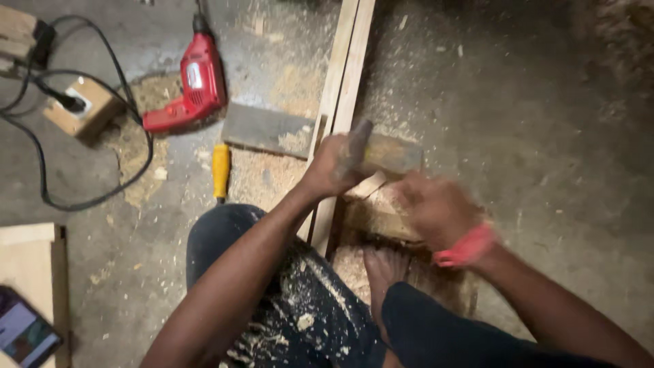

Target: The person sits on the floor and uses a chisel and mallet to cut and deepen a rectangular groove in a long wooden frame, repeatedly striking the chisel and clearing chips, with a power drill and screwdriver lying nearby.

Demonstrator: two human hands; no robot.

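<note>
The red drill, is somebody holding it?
No, the red drill lies alone on the floor, away from both hands.

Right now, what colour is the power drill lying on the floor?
Red, clearest in the head view: the power drill.

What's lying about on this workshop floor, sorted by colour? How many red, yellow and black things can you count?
Red: 2, the electric drill and the wristband by the right hand
Yellow: 1, the tool handle, left of the left hand
Black: 1, the power cable
Total: 4
</note>
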